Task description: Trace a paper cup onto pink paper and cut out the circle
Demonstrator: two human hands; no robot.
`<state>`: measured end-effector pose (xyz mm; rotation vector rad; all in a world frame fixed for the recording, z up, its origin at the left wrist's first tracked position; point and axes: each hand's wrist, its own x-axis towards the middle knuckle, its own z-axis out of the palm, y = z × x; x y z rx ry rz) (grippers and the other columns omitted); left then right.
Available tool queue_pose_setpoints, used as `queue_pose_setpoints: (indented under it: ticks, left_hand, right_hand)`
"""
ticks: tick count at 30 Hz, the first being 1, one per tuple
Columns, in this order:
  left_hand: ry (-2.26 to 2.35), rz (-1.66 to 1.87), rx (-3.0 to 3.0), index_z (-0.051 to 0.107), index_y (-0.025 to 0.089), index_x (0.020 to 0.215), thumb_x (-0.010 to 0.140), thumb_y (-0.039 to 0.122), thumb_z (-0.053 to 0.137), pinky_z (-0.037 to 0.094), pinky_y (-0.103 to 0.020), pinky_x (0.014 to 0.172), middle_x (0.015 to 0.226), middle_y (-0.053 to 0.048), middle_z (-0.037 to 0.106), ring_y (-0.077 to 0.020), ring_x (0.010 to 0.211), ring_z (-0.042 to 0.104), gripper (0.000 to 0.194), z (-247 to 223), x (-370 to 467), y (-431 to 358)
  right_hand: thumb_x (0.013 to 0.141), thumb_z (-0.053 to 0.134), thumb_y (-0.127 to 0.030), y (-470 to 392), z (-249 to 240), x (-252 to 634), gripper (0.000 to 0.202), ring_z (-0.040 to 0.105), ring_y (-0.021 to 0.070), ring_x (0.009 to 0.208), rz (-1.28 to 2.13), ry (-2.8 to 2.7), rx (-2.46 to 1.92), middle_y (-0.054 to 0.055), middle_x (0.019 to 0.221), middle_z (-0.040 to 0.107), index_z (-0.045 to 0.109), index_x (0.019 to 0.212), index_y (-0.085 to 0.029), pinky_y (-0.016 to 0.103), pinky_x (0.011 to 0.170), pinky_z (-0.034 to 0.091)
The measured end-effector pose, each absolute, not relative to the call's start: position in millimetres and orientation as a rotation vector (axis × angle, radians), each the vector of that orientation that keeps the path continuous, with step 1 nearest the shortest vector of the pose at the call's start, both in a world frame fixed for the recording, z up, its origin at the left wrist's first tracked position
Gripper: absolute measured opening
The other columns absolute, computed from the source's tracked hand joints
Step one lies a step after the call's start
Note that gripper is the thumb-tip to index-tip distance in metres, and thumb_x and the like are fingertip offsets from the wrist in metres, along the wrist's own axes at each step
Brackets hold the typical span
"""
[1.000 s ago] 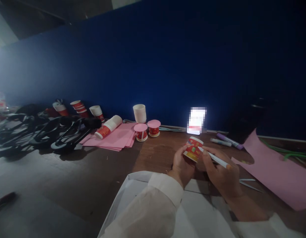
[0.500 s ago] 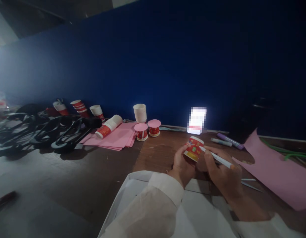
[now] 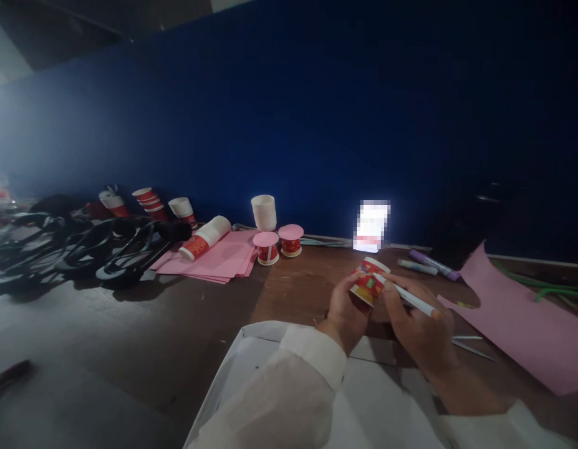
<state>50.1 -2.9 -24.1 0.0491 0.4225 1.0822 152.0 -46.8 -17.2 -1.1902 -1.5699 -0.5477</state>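
Head view: a brown table (image 3: pixel 293 290) is spread beneath two working hands.
Right hand (image 3: pixel 422 321): the forearm is angled in from the lower right; a marker is pinched between thumb and fingers, as for writing.
Left hand (image 3: pixel 347 312): the forearm is extended from below, and the cup is cradled by thumb and curled fingers.
Red paper cup (image 3: pixel 364 284): tilted, it is held above the table between the hands. Light weight and thin, easily dented walls are to be expected, with some slip on the printed surface; it is best gripped gently, near a stiffer rim.
White marker (image 3: pixel 413 299): its tip is aimed at the cup's wall; contact cannot be confirmed.
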Motion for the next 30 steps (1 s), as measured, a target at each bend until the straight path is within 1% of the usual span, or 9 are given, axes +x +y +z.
queue_pose_setpoints:
  ticks: [5,11,18,25,30]
  left_hand:
    - [0.45,1.086,0.055,0.074,0.009,0.086,0.079,0.014,0.064,0.054,-0.024,0.073,0.084,-0.01,0.075,-0.0163,0.073,0.07,0.013,-23.2,50.3,-3.7]
    - [0.42,1.112,0.05,0.073,0.01,0.085,0.079,0.014,0.064,0.054,-0.024,0.072,0.084,-0.01,0.074,-0.0162,0.073,0.07,0.012,-25.1,49.6,-2.5]
    - [0.357,1.093,0.067,0.074,0.008,0.089,0.081,0.017,0.063,0.055,-0.026,0.075,0.086,-0.011,0.075,-0.0176,0.076,0.071,0.016,-28.4,49.4,-0.6]
    - [0.347,1.11,0.069,0.073,0.01,0.09,0.079,0.017,0.065,0.055,-0.026,0.075,0.087,-0.011,0.075,-0.0177,0.076,0.071,0.015,-27.5,47.8,-1.5]
    - [0.391,1.127,0.082,0.073,0.011,0.088,0.078,0.018,0.067,0.054,-0.027,0.076,0.088,-0.011,0.074,-0.0186,0.076,0.07,0.014,-25.4,46.6,-1.7]
  right_hand:
    - [0.098,0.061,-0.026,-46.6,-19.7,153.4,0.017,0.077,0.0225,0.088,-0.557,-1.575,-1.228,0.008,0.097,0.081,0.075,0.101,-0.018,0.032,0.081,0.059]
    - [0.097,0.06,-0.026,-46.7,-19.3,154.0,0.016,0.077,0.0217,0.087,-0.572,-1.597,-1.214,0.009,0.096,0.08,0.074,0.1,-0.018,0.031,0.081,0.059]
    - [0.098,0.059,-0.025,-46.8,-19.6,154.2,0.016,0.077,0.0207,0.085,-0.581,-1.583,-1.224,0.008,0.095,0.08,0.074,0.1,-0.017,0.03,0.081,0.059]
    - [0.099,0.058,-0.028,-47.2,-19.1,154.4,0.018,0.077,0.0213,0.085,-0.558,-1.578,-1.246,0.008,0.094,0.08,0.073,0.099,-0.019,0.031,0.08,0.06]
    - [0.099,0.058,-0.027,-47.6,-19.8,154.4,0.018,0.077,0.0211,0.085,-0.543,-1.58,-1.262,0.007,0.094,0.081,0.074,0.099,-0.019,0.031,0.079,0.06]
